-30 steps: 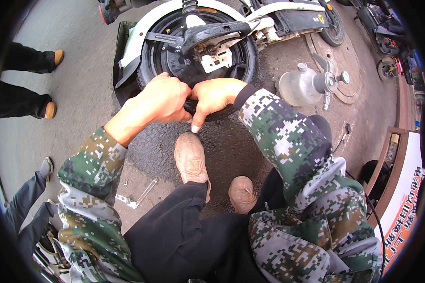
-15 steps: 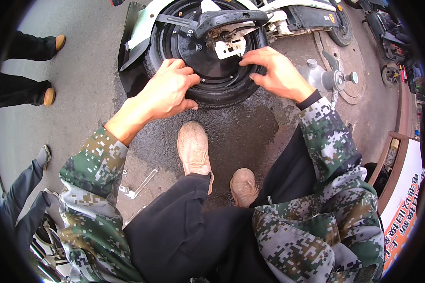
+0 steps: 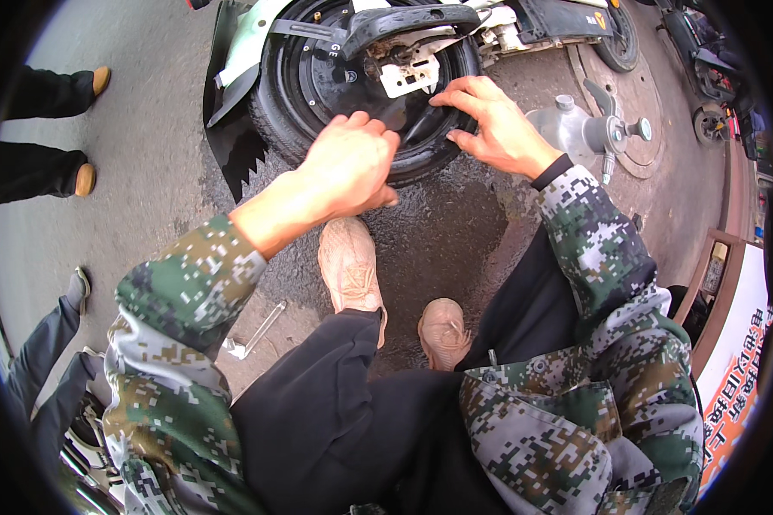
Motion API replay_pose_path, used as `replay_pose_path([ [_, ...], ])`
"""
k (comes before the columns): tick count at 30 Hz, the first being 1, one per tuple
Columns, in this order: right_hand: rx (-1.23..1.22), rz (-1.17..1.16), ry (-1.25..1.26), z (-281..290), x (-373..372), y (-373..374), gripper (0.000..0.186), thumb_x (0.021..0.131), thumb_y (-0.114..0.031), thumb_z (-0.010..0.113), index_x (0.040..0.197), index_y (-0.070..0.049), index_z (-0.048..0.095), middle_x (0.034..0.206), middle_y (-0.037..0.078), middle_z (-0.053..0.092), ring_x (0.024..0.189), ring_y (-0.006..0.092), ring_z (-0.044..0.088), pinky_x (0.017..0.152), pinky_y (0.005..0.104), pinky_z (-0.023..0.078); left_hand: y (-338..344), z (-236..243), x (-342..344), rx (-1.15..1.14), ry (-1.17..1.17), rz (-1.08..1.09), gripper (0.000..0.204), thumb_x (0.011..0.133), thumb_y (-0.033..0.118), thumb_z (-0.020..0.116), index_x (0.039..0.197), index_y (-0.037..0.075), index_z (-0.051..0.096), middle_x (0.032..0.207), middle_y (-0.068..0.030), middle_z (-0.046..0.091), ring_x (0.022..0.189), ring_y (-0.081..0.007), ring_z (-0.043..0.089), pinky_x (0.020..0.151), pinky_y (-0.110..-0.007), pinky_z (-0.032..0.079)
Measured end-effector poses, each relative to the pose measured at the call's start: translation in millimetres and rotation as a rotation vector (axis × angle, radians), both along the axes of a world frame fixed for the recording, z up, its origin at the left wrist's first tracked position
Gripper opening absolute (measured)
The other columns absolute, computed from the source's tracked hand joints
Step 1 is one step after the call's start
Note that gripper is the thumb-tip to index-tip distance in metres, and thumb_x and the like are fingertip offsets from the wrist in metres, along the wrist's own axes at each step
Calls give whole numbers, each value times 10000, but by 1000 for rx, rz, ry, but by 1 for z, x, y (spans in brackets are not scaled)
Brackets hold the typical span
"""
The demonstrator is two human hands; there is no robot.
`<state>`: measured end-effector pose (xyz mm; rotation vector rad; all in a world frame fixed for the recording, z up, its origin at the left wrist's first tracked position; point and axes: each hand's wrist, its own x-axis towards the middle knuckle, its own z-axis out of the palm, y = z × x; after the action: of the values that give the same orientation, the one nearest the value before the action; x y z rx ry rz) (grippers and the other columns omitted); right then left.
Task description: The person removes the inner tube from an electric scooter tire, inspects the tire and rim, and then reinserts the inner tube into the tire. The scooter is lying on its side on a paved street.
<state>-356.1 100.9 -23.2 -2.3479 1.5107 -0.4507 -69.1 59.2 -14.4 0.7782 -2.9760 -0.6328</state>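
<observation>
A black tyre (image 3: 294,129) is around the dark hub of a scooter wheel (image 3: 331,86) in front of me, the scooter lying over on its side. My left hand (image 3: 352,163) is closed over the tyre's near edge, fingers curled and thumb low by the outer side; its fingertips are hidden. On the near right of the wheel, my right hand (image 3: 494,124) grips the tyre, its fingertips by the inner edge and its thumb on the outer part. A white metal bracket (image 3: 408,79) and a black swingarm (image 3: 412,24) lie over the hub.
A silver metal canister (image 3: 563,129) with a valve head stands right of the wheel. A wrench-like tool (image 3: 262,330) lies on the ground to my left. Wet pavement (image 3: 434,232) surrounds my shoes. Bystanders' legs (image 3: 47,172) show at left, a sign board (image 3: 734,343) at right.
My left hand has moved right along the tyre's near edge, closer to my right hand. My right hand keeps nearly the same place on the tyre. The view has shifted slightly.
</observation>
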Motion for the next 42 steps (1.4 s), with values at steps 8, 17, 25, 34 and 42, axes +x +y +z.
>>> replay_pose_path([
  [8, 61, 97, -54, 3, -8, -21, 378, 812, -157, 915, 1156, -55, 793, 1211, 108, 723, 1256, 357, 655, 1107, 453, 531, 12, -4, -3, 93, 104, 126, 512, 754, 220, 986, 1099, -34, 706, 1091, -218, 740, 1097, -431, 696, 982, -508, 562],
  [17, 386, 318, 326, 24, 3, -40, 494, 841, -376, 916, 1175, -19, 847, 1076, 194, 823, 1088, 396, 769, 977, 472, 596, 26, -6, -2, 77, 91, 124, 495, 770, 184, 976, 1112, -36, 695, 1099, -215, 740, 1110, -427, 692, 991, -507, 557],
  [25, 693, 277, 691, 46, 43, -49, 731, 710, -427, 990, 1248, 35, 812, 1112, 240, 822, 1099, 412, 784, 998, 480, 614, 22, -5, -4, 78, 117, 116, 516, 765, 192, 976, 1127, -37, 689, 1107, -212, 741, 1112, -426, 691, 996, -501, 557],
  [34, 496, 346, 479, 28, 18, -44, 740, 652, -376, 1014, 1251, 7, 810, 1181, 201, 766, 1184, 391, 702, 1028, 490, 576, 14, -8, 0, 100, 141, 97, 513, 771, 205, 972, 1128, -32, 690, 1108, -207, 740, 1112, -424, 698, 989, -509, 563],
  [42, 598, 338, 817, 39, 56, -54, 633, 679, -415, 1015, 1168, -42, 868, 1093, 152, 849, 1066, 353, 804, 931, 475, 632, 15, -8, 0, 87, 127, 101, 520, 780, 220, 971, 1140, -26, 686, 1093, -202, 730, 1107, -421, 694, 986, -512, 560],
])
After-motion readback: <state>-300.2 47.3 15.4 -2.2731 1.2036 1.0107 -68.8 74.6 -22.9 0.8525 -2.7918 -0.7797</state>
